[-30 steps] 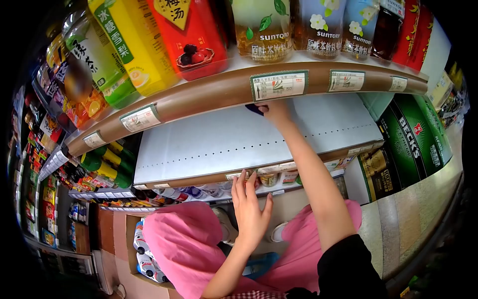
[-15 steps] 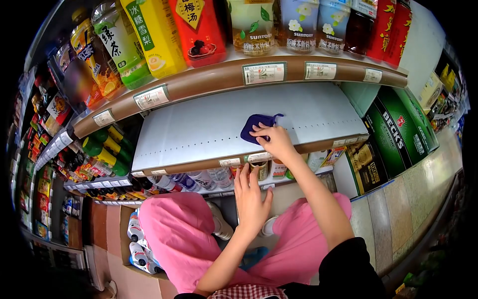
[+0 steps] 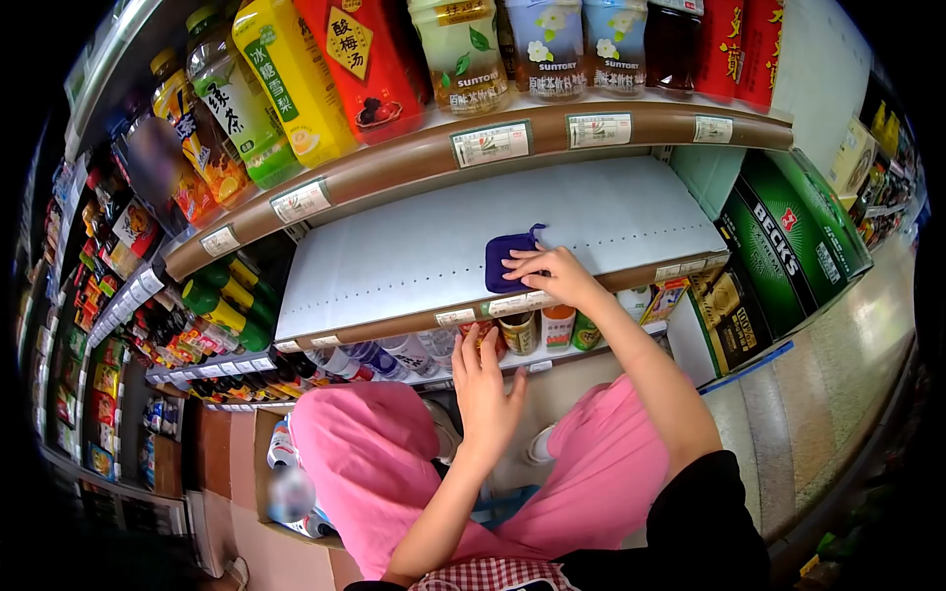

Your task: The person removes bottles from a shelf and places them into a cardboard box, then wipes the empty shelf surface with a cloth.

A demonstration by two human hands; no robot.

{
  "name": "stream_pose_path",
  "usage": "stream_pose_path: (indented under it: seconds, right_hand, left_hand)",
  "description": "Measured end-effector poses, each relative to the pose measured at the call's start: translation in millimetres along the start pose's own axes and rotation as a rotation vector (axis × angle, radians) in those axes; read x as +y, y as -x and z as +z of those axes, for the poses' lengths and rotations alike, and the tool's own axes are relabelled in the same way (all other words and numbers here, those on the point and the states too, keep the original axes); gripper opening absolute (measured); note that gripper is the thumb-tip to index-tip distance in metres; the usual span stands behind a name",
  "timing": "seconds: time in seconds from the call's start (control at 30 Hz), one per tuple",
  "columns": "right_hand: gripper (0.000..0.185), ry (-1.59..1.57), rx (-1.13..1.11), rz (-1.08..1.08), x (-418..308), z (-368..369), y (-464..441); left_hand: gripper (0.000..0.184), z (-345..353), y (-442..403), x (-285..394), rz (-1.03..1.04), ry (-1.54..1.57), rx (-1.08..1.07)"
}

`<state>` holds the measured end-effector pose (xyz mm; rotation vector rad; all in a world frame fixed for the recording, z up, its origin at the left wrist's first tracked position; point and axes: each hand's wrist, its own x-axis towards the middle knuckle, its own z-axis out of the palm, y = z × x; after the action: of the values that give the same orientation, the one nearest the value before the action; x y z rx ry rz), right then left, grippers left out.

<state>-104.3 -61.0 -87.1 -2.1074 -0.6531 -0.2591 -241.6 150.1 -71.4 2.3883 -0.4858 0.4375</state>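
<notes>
A dark purple-blue square cloth (image 3: 505, 258) with a small loop at one corner lies on the white metal shelf (image 3: 394, 258), close to its front edge. My right hand (image 3: 557, 276) rests on the cloth's right part, fingers stretched and slightly spread, pressing down on it. My left hand (image 3: 488, 389) is held lower, just below the shelf's brown front strip (image 3: 394, 333). Its fingers point up, its thumb stands apart, and nothing is in it. Fingertips of the left hand partly cover a red package on the lower shelf.
Drink bottles (image 3: 458, 54) line the shelf above, behind a brown label rail (image 3: 384, 163). Bottles and a can (image 3: 519, 335) stand below. Green beer cartons (image 3: 788, 251) are at the right. An open cardboard box (image 3: 266, 492) of bottles sits beside my left knee.
My right hand and the cloth have shifted slightly toward the shelf's front edge. The view has moved a little, and my left hand stays near the front strip.
</notes>
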Motion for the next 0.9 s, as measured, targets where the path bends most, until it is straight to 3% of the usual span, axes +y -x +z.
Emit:
stream_pose_path:
  seconds: [0.47, 0.9]
  right_hand:
    - [0.028, 0.096, 0.134, 0.077, 13.0, -39.2, 35.4]
    - [0.031, 0.111, -0.001, 0.144, 22.8, -47.3, 15.7]
  left_hand:
    - [0.064, 18.2, -1.6, 18.4, 0.046, 0.010, -0.068]
    - [0.067, 46.7, -27.9, 24.0, 0.071, 0.063, -0.099]
